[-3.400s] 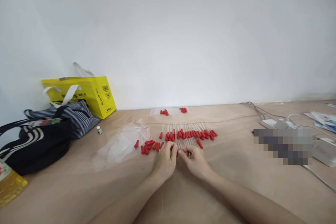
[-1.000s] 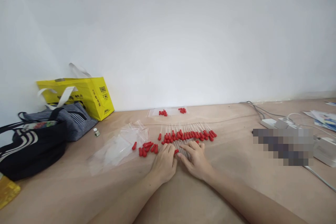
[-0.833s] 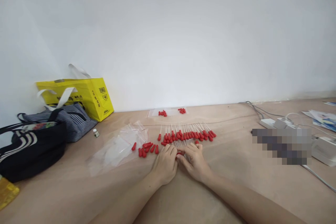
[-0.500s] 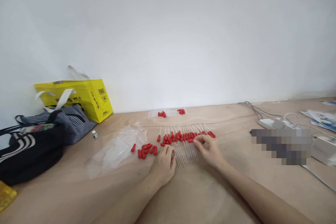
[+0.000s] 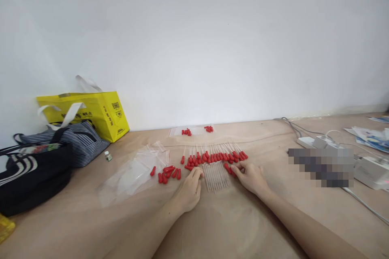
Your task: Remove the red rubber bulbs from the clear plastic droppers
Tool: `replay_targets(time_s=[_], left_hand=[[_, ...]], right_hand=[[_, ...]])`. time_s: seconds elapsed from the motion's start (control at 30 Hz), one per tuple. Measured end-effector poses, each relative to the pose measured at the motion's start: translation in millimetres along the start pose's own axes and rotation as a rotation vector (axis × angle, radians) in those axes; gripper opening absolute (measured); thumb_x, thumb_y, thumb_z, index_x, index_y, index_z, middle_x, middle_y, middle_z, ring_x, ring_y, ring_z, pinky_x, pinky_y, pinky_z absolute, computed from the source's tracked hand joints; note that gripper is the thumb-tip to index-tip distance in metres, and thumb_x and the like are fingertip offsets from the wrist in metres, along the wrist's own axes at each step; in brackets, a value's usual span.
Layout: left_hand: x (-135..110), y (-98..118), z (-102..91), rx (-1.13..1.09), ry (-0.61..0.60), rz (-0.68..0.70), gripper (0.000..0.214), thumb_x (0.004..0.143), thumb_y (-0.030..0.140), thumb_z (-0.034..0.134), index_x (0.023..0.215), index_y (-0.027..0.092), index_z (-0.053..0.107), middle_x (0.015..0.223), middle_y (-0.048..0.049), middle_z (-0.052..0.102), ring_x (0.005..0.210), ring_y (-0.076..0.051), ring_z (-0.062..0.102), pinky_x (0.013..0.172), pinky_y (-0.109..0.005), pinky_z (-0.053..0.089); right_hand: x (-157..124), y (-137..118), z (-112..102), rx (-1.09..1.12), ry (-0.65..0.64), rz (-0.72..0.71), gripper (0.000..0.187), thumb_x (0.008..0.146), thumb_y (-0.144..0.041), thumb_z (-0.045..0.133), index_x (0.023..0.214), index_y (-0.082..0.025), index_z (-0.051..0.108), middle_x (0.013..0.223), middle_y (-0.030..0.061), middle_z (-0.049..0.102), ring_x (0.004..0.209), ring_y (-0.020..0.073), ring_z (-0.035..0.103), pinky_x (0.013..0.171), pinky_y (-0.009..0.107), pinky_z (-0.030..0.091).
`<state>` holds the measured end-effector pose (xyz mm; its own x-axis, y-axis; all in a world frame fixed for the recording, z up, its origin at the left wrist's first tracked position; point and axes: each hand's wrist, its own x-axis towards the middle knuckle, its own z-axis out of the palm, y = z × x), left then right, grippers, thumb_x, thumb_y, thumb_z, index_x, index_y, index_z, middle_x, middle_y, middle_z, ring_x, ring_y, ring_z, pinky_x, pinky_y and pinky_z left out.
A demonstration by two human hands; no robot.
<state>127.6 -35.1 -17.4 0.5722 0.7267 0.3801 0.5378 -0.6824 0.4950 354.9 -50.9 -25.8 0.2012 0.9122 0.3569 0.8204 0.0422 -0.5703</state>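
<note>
My right hand (image 5: 251, 179) rests just right of a row of bare glass dropper tubes (image 5: 216, 176). Its thumb and fingers close on a red rubber bulb (image 5: 233, 171), with another red bulb (image 5: 227, 166) touching it. On the other side of the tubes lies my left hand (image 5: 190, 190), fingers curled together; anything inside them is hidden. A red bulb (image 5: 188, 167) sits by its fingertips. Behind both hands, droppers with red bulbs (image 5: 217, 157) lie side by side, tips toward the wall. Several loose red bulbs (image 5: 168, 172) are on the left.
Clear zip bags (image 5: 133, 172) are spread at the left. Farther back lies a bag with red-bulbed droppers (image 5: 197, 130). A small bottle (image 5: 108, 156), a yellow bag (image 5: 117, 119), a striped bag (image 5: 88, 145) and a black bag (image 5: 51, 178) stand left. Chargers (image 5: 369, 170) and cables lie right.
My right hand has shifted slightly right and toward me, from the top of the bare tubes to beside them. The bare tubes lie more evenly together. My left hand stays nearly in place.
</note>
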Motion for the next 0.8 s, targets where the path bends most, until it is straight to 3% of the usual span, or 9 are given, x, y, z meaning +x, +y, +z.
replay_targets(time_s=[0.2,0.3,0.47,0.6,0.7,0.8], left_hand=[[0.4,-0.9,-0.2,-0.009,0.006,0.001,0.023,0.072,0.000,0.029,0.080,0.020,0.034,0.087,-0.0037,0.046,0.080,-0.016,0.046,0.074,-0.030,0.041],[-0.3,-2.0,-0.2,-0.017,0.001,-0.008,0.023,0.072,0.000,0.029,0.080,0.020,0.034,0.088,-0.0037,0.046,0.081,-0.016,0.047,0.075,-0.030,0.040],[-2.1,-2.9,-0.1,-0.020,0.006,-0.018,0.022,0.072,0.001,0.030,0.079,0.020,0.036,0.087,-0.0034,0.047,0.081,-0.016,0.048,0.074,-0.029,0.040],[-2.6,-0.6,-0.8,-0.008,0.051,-0.020,0.019,0.074,0.004,0.032,0.079,0.020,0.040,0.085,-0.0032,0.049,0.078,-0.016,0.049,0.072,-0.030,0.041],[-0.7,4.3,-3.8,-0.004,0.143,-0.052,0.012,0.076,0.011,0.036,0.078,0.019,0.046,0.082,-0.0032,0.051,0.076,-0.016,0.050,0.070,-0.029,0.041],[3.7,10.3,-6.4,-0.080,0.166,-0.139,0.014,0.080,0.022,0.041,0.078,0.017,0.054,0.078,-0.0031,0.056,0.069,-0.015,0.052,0.065,-0.027,0.041]], right_hand=[[25.4,4.6,-5.2,-0.078,0.056,0.100,0.026,0.077,-0.040,0.046,0.074,-0.022,0.064,0.075,0.0032,0.065,0.075,0.0205,0.058,0.066,0.030,0.033],[35.8,1.6,-0.6,-0.172,0.020,0.095,0.026,0.074,-0.042,0.050,0.080,-0.023,0.066,0.081,0.0046,0.065,0.081,0.0219,0.057,0.068,0.031,0.032],[39.2,-3.3,8.2,-0.265,-0.016,0.059,0.022,0.077,-0.037,0.048,0.081,-0.026,0.067,0.084,0.0042,0.065,0.084,0.0221,0.055,0.071,0.033,0.028],[37.5,-0.6,9.0,-0.226,0.076,0.059,0.020,0.079,-0.031,0.049,0.078,-0.023,0.066,0.082,0.0046,0.065,0.083,0.0208,0.054,0.068,0.031,0.025],[28.2,-4.6,9.0,-0.136,0.196,-0.017,0.021,0.080,-0.032,0.048,0.074,-0.022,0.065,0.079,0.0030,0.064,0.079,0.0188,0.053,0.067,0.030,0.024],[8.0,-20.5,13.3,-0.017,0.276,-0.220,0.023,0.081,-0.033,0.048,0.070,-0.021,0.064,0.072,0.0014,0.062,0.073,0.0153,0.051,0.067,0.028,0.024]])
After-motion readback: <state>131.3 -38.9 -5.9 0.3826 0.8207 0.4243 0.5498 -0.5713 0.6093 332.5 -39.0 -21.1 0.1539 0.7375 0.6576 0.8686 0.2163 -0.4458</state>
